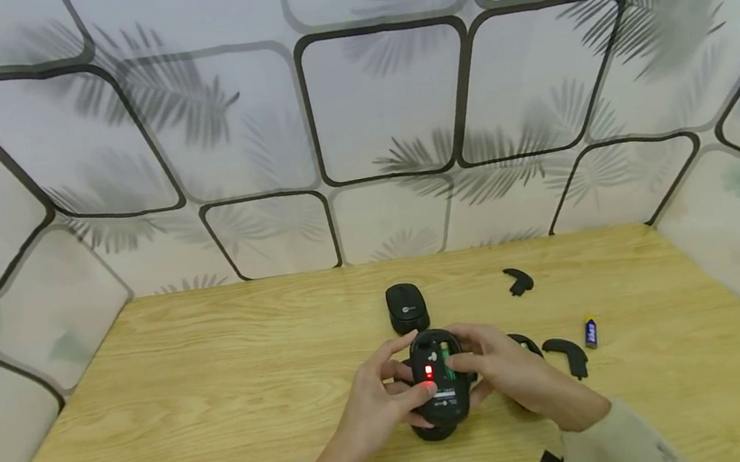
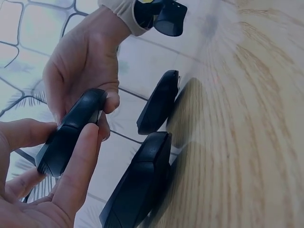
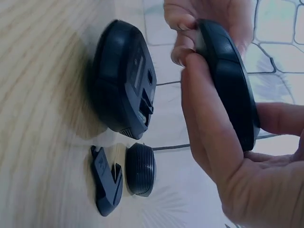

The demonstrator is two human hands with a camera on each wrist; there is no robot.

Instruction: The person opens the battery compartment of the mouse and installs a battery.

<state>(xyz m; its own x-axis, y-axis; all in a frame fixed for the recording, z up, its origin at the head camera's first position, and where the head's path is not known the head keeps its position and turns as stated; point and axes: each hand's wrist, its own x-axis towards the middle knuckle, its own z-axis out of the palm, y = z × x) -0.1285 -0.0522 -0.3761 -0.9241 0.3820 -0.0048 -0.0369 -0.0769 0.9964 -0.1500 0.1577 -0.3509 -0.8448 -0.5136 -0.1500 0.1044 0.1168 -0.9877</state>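
From the grip, loose battery (image 1: 590, 333) at 3 o'clock, far cover (image 1: 522, 282) near 2, far mouse (image 1: 406, 307) between 11 and 12! Left hand (image 1: 378, 398) and right hand (image 1: 513, 369) clamp the held mouse (image 1: 444, 405), underside up, between them.

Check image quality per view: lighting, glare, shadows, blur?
Head: light fairly even, red light glaring on the held mouse, its small lettering not readable; left wrist: picture turned sideways, wall washed out, dark shadow or reflection on the table beside the lowest mouse; right wrist: also sideways, soft shadow by the mouse with the open compartment, fine detail soft.
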